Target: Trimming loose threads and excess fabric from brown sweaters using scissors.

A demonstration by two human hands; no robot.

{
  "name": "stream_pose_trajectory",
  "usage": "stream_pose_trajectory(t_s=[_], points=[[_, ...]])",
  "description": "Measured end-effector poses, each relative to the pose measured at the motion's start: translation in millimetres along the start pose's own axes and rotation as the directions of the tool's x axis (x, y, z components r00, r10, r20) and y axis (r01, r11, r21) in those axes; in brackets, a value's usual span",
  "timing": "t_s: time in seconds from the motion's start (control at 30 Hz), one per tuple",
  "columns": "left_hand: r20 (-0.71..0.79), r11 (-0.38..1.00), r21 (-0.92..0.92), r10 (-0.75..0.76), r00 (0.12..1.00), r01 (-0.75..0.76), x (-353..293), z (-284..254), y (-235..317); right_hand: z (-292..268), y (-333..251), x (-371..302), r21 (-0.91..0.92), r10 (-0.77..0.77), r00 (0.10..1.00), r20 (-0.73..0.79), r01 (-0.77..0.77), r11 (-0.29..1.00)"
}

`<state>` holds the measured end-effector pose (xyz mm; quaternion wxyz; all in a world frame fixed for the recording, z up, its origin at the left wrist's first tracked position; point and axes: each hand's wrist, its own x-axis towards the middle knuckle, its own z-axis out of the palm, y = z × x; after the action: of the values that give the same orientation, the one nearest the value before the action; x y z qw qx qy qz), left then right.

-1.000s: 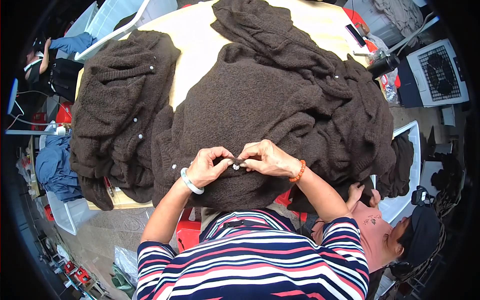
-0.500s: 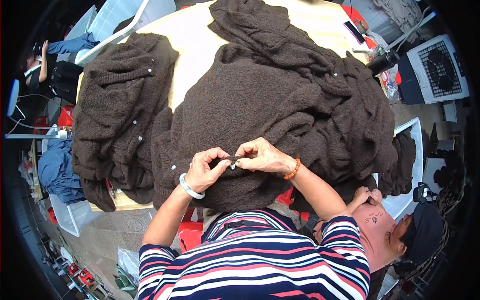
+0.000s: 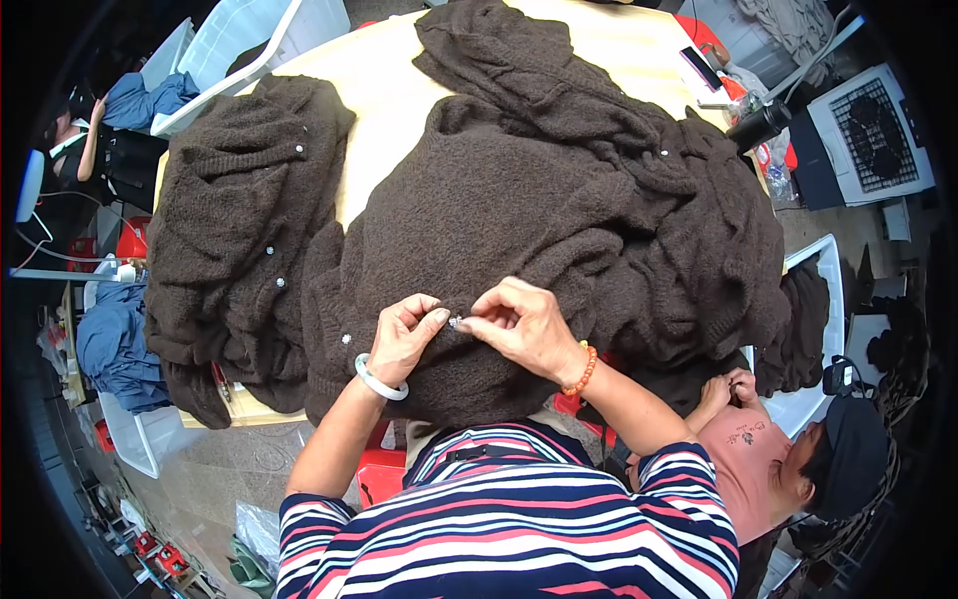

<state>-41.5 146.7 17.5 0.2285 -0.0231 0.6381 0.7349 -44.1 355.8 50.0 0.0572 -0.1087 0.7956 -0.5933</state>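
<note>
Button (image 3: 455, 322), small & shiny, sits btwn the two hands on the near part of the brown knit (image 3: 479, 220). L hand (image 3: 401, 341): thumb & index nearly closed, apparently on a bit of knit. R hand (image 3: 521, 324): thumb right at the button, other fingers curled & loosely parted; can't tell if it's gripped. Vs 0.5 s ago, R hand is more arched w/ fingers more spread, so prob a regrip, work at this button looking unfinished. Further out: knit pile (image 3: 225, 215) w/ more buttons at L, surface (image 3: 384, 95) beneath, co-worker's hands (image 3: 726, 389) near white bin (image 3: 800, 407) at R.
</note>
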Motion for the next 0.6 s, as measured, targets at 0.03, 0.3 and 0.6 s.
stream_pose_trajectory(t_s=[0.03, 0.3, 0.6], points=[[0.007, 1.000, -0.013, 0.008, 1.000, -0.008, 0.8, 2.3, -0.1, 5.2, 2.7, -2.0, -0.024, -0.012, 1.000, 0.013, 0.013, 1.000], [-0.002, 1.000, -0.024, -0.007, 1.000, 0.007, -0.3, 6.8, 0.6, 15.5, 8.0, -3.1, -0.078, -0.178, 0.984, 0.004, 0.178, 0.981], [-0.038, 0.996, -0.093, -0.018, 0.999, 0.014, -1.7, 10.7, 4.8, 18.3, 6.4, -6.8, 0.001, -0.100, 0.995, -0.021, 0.100, 0.995]])
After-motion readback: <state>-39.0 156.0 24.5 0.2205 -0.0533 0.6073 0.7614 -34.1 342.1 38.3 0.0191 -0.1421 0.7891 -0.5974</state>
